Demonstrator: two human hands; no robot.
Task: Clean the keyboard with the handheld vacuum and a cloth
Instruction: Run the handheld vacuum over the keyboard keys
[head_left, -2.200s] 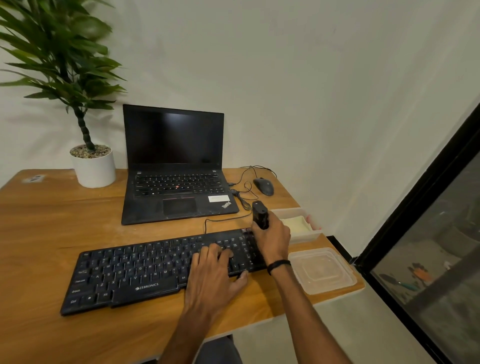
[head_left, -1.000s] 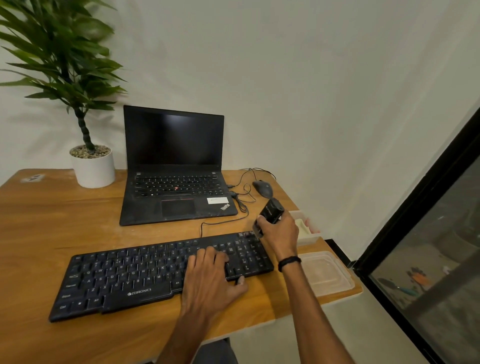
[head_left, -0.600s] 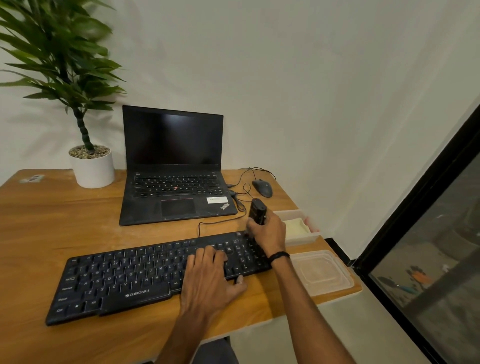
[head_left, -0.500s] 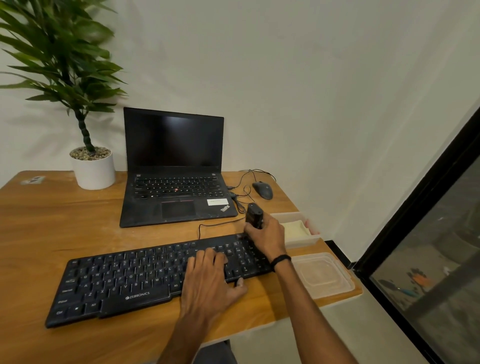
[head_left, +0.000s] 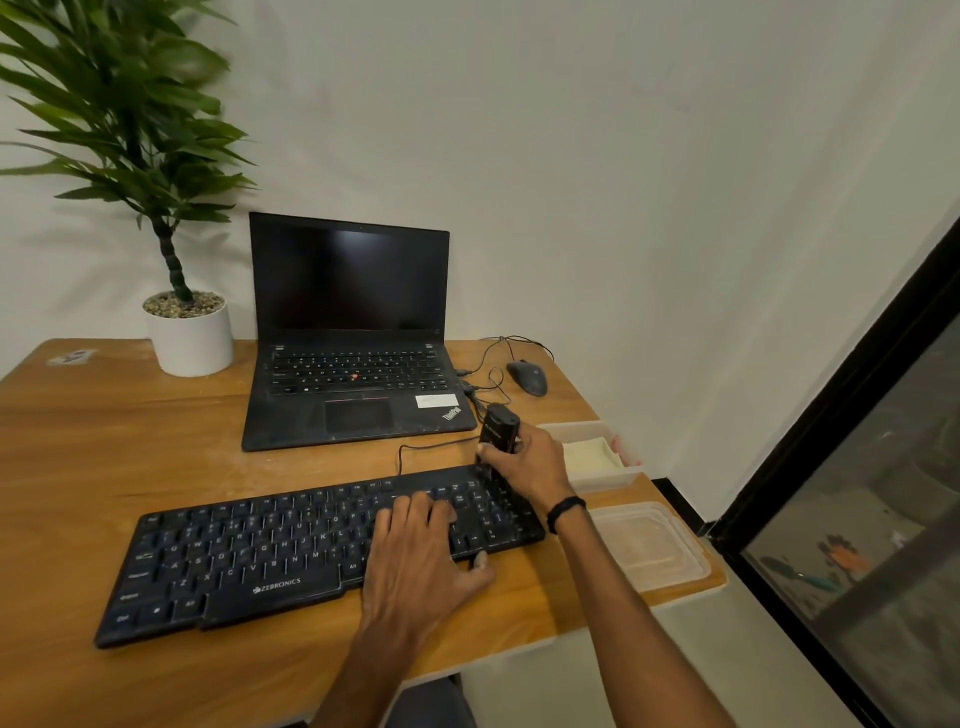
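A black keyboard (head_left: 249, 556) lies across the front of the wooden desk (head_left: 104, 457). My left hand (head_left: 421, 556) rests flat on its right-middle keys with the fingers spread, and the thumb sits at the front edge. My right hand (head_left: 530, 467) grips a small black handheld vacuum (head_left: 498, 428), held nearly upright with its lower end at the keyboard's far right corner. A pale folded cloth (head_left: 589, 453) lies in an open plastic box (head_left: 587, 431) just right of that hand.
An open black laptop (head_left: 353, 338) stands behind the keyboard, with a cable (head_left: 415, 447) running to it. A mouse (head_left: 527, 378) lies at the back right. A potted plant (head_left: 182, 332) is at the back left. A clear lid (head_left: 644, 545) lies at the desk's right edge.
My right hand has shifted the vacuum a little left along the keyboard's right end and brought it back upright after a tilt. My left hand has stayed pressed on the keys.
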